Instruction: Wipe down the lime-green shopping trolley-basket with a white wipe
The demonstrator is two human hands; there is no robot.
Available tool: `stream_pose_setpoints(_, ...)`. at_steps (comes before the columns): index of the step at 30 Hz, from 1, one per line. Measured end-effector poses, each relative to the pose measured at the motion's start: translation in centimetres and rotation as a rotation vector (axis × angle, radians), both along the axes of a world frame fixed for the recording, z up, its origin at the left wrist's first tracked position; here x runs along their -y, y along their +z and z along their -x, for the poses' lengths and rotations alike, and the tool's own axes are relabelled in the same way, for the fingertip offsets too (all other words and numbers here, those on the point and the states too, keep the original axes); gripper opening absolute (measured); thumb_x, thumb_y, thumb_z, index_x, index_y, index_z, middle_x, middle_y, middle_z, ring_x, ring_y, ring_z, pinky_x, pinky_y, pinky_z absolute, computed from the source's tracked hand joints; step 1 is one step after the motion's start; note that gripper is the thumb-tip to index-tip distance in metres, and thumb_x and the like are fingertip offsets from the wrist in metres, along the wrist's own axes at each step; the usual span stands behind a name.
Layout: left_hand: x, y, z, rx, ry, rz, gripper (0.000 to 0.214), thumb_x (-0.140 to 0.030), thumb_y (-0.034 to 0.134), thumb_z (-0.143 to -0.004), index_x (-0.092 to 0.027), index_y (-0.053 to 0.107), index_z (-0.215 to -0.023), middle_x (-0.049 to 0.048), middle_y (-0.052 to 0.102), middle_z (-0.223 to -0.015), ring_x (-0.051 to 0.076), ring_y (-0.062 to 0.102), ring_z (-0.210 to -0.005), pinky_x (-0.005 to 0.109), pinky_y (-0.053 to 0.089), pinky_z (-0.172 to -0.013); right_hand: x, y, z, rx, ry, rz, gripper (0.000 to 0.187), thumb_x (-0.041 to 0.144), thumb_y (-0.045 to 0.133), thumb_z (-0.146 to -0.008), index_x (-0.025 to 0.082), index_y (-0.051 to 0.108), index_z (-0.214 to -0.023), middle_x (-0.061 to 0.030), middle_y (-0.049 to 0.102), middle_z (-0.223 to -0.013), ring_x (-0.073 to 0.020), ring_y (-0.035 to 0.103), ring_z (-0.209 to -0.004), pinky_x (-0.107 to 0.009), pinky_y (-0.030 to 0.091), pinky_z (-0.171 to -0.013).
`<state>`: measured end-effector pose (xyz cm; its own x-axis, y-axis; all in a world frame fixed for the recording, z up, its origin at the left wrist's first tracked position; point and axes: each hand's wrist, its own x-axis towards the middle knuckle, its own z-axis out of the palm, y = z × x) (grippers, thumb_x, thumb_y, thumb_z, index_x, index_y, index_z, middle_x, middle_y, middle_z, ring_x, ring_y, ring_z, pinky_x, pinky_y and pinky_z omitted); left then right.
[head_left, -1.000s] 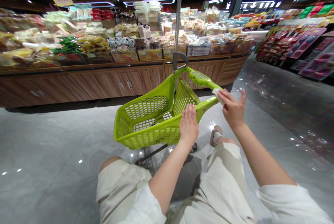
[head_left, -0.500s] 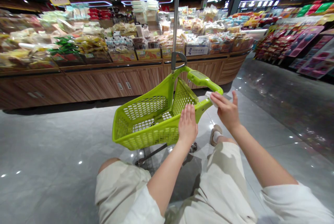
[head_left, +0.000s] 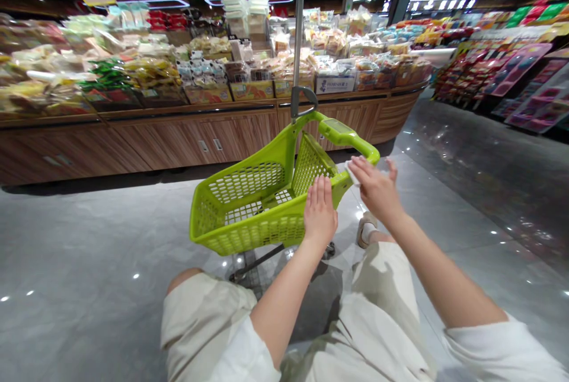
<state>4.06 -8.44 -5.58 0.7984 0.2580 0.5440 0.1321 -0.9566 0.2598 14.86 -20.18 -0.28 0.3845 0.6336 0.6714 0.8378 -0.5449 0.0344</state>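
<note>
My left hand (head_left: pixel 319 214) lies flat on the near rim of a lime-green plastic shopping cart basket (head_left: pixel 240 234), fingers pointing forward and holding nothing. My right hand (head_left: pixel 376 187) pinches a small white tissue or wipe (head_left: pixel 354 173) against the cart's right side bar. Just beyond it runs the cart's green push handle (head_left: pixel 342 131). The hand hides most of the white piece.
A thin metal pole (head_left: pixel 299 26) rises from the cart. Ahead stands a wood-fronted display counter (head_left: pixel 195 139) piled with packaged foods. Pink-packaged goods hang on racks (head_left: pixel 511 82) at right. My beige shorts (head_left: pixel 377 311) and a sandaled foot (head_left: pixel 365 231) lie below, over a glossy grey floor (head_left: pixel 89 239).
My right hand and the white piece have slid left and slightly down along the cart's side bar. My left hand stays on the rim. The whole view has drifted slightly.
</note>
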Motion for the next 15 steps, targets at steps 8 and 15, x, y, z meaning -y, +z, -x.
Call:
stream_pose_setpoints(8, -0.3, 0.1, 0.4, -0.015, -0.006, -0.018, 0.087, -0.012, 0.050, -0.078, -0.008, 0.009, -0.155, 0.0169, 0.026, -0.162, 0.025, 0.015, -0.153, 0.045, 0.022, -0.125, 1.0, 0.3, -0.6, 0.060, 0.102, 0.038, 0.059, 0.003, 0.037, -0.087, 0.026, 0.052, -0.139, -0.0054, 0.061, -0.138, -0.0235, 0.053, -0.132, -0.058, 0.000, -0.120)
stream_pose_setpoints(15, -0.1, 0.2, 0.2, -0.005, -0.004, -0.009, 0.087, -0.013, 0.053, -0.077, -0.003, 0.012, -0.154, 0.0200, 0.025, -0.162, 0.026, 0.014, -0.153, 0.045, 0.022, -0.125, 1.1, -0.2, -0.9, 0.032, -0.070, -0.097, 0.058, 0.006, 0.039, -0.087, 0.021, 0.050, -0.142, -0.0106, 0.059, -0.141, -0.0265, 0.052, -0.133, -0.062, -0.001, -0.118)
